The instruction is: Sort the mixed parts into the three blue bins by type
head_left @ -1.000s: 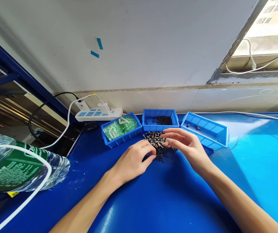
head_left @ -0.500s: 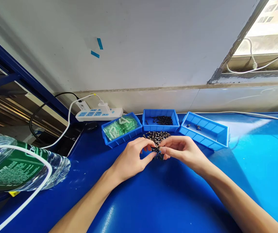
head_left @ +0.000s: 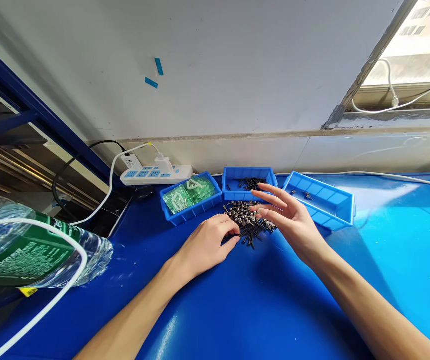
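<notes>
A pile of dark screws (head_left: 250, 235) lies on the blue table in front of me. My left hand (head_left: 210, 245) rests at its left edge, fingers curled in toward the thumb; whatever lies between the fingertips is hidden. Over the right side of the pile hovers my right hand (head_left: 292, 215), its fingers stretched out and apart, with nothing seen in them. Its fingertips are in front of the middle blue bin (head_left: 230, 196), which has black screws (head_left: 250, 184) inside. The right blue bin (head_left: 335, 202) contains a few small metal pieces (head_left: 307, 195).
The left blue bin (head_left: 190, 216) holds green plastic packets (head_left: 188, 194). Behind it a white power strip (head_left: 154, 175) stands along the wall. A large water bottle (head_left: 38, 250) lies at the left, with a white cable (head_left: 64, 295) crossing in front.
My right hand has opened and moved right and slightly up, away from the left hand. My left hand stays near the pile, its fingers more curled. More of the screw pile shows.
</notes>
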### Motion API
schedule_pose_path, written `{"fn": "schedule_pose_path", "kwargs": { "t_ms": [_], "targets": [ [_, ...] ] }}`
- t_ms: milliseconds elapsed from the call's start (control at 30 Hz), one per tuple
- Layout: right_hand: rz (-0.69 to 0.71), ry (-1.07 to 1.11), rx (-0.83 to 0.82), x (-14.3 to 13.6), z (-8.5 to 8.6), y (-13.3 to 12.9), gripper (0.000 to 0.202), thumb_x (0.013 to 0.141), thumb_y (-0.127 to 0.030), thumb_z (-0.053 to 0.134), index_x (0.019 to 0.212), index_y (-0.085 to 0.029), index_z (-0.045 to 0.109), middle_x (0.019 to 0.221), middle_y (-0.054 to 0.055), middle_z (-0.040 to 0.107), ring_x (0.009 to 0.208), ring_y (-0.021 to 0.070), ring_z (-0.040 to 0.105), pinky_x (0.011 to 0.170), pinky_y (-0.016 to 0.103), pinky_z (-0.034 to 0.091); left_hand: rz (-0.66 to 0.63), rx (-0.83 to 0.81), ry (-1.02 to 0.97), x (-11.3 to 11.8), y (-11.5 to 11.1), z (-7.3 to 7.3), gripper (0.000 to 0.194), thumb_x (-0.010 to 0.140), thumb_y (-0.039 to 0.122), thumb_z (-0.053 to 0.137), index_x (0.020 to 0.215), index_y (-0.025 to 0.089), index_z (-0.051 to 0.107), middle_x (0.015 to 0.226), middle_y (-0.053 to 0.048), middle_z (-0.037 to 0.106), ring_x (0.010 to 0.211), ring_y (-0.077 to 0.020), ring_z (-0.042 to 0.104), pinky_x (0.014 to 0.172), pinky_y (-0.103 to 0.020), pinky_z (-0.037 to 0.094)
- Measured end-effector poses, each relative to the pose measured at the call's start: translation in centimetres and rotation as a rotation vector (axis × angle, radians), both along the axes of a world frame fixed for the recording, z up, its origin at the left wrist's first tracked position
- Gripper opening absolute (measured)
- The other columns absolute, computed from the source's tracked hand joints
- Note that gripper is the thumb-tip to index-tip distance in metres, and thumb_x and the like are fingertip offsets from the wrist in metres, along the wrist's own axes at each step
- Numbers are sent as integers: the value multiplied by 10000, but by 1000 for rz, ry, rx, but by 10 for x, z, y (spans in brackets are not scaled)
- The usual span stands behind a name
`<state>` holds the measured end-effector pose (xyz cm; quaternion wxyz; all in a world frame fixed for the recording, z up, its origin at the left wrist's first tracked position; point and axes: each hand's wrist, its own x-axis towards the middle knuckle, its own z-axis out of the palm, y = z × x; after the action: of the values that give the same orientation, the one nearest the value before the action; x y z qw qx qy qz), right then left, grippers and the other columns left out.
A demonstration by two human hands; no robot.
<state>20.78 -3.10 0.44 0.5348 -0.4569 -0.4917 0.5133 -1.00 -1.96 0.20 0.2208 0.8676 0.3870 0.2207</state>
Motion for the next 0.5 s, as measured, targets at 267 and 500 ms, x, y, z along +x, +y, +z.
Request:
{"fn": "schedule_pose_path", "kwargs": {
  "t_ms": [267, 500],
  "targets": [
    [18, -109, 50, 2, -4, -2, 406, 818, -443, 813, 1180, -267, 754, 1191, 99, 794, 894, 245, 775, 869, 435, 617, 19, -31, -85, -1, 3, 4, 139, 941, 138, 623, 852, 188, 717, 839, -22, 739, 718, -164, 670, 690, -268, 534],
    [42, -247, 120, -1, 4, -5, 276, 834, -430, 783, 1030, -235, 780, 1056, 75, 817, 974, 256, 773, 903, 401, 621, 96, -155, -350, 2, 2, 10, 100, 927, 200, 648, 886, 196, 740, 852, -6, 796, 757, -171, 740, 746, -260, 582]
  ]
}}
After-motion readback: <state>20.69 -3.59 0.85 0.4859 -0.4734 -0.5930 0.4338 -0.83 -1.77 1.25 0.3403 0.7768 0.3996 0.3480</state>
